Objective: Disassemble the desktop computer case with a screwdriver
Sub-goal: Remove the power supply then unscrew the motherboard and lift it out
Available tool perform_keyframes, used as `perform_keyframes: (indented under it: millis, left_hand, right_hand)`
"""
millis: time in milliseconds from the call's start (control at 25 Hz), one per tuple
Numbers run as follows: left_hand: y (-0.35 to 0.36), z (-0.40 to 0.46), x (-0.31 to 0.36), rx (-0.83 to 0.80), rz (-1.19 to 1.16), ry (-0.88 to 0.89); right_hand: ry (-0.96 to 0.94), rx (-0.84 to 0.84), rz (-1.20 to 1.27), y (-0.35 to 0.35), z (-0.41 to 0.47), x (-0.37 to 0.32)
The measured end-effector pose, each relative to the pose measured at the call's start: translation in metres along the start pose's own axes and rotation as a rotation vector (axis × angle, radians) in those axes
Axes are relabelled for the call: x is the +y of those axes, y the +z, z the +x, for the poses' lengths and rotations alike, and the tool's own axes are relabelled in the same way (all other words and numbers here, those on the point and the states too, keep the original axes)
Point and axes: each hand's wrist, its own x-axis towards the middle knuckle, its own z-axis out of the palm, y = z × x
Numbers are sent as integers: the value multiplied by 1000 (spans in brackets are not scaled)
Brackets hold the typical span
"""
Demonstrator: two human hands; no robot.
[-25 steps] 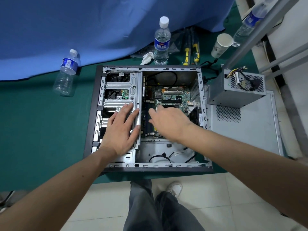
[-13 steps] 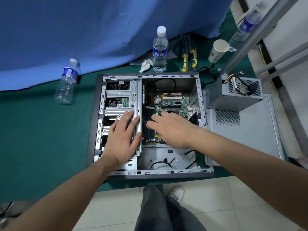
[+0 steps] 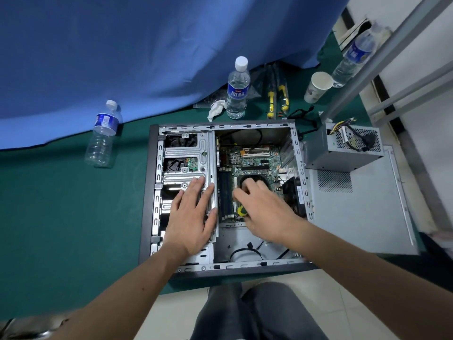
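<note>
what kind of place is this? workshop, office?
Probably a makeshift repair or teardown bench, not a tidy office: an opened computer case on green cloth, a removed power supply, packaged screwdrivers.

My left hand [image 3: 190, 217] lies flat, fingers [image 3: 196, 190] straight and spread, palm down on the computer case [image 3: 147, 192]. My right hand [image 3: 264, 212] reaches inside the case, fingers curled round a yellow-handled screwdriver [image 3: 241, 211]. Both forearms are bare.

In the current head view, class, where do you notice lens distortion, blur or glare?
Head view: wide-angle bending curves the metal frame rails and blue cloth edge; the right hand over the motherboard looks slightly motion-blurred; lighting is soft and even, without strong glare on the case.
</note>
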Motion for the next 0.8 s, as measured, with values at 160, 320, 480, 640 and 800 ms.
perform_keyframes:
  millis: [160, 320, 480, 640, 800]
  left_hand:
    - [0, -1, 0, -7, 1, -3]
    - [1, 0, 0, 1, -1, -5]
    - [2, -1, -1, 4, -1, -4]
    - [1, 0, -1, 6, 0, -6]
    - [-1, -1, 2, 0, 1, -9]
  right_hand:
    - [121, 25, -80, 1, -2, -4]
    - [-4, -27, 26, -3, -1, 0]
    - [157, 5, -48, -2, -1, -2]
    - [15, -48, 155, -4, 3, 1]
    - [194, 41, -94, -2, -2, -8]
